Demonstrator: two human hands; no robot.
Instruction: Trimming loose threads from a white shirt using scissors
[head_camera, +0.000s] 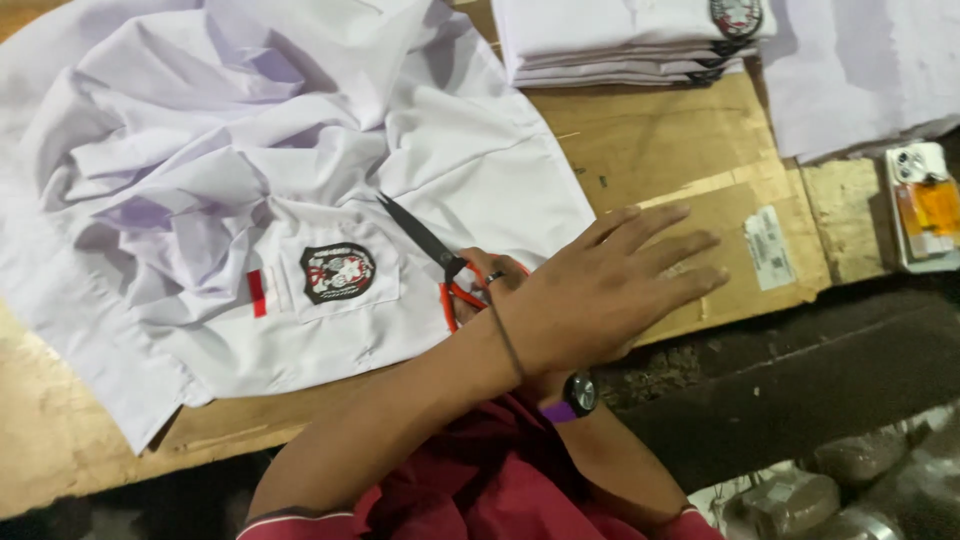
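A crumpled white shirt (230, 150) lies spread on the wooden table, with a dark round badge (338, 272) on its pocket and a small red strip (257, 293) beside it. My arms are crossed. My right hand (487, 276), with a ring and mostly hidden under my left wrist, grips the orange handles of black-bladed scissors (420, 235). The blades are closed and point up-left over the shirt. My left hand (610, 290) is stretched flat with fingers apart over the brown cardboard (690, 170), holding nothing. A watch (578, 393) sits on my right wrist.
A stack of folded white shirts (620, 45) stands at the back. More white cloth (870, 70) lies at the back right. A phone (925, 205) rests near the table's right edge. Clear-wrapped bundles (800, 500) sit below the table at the lower right.
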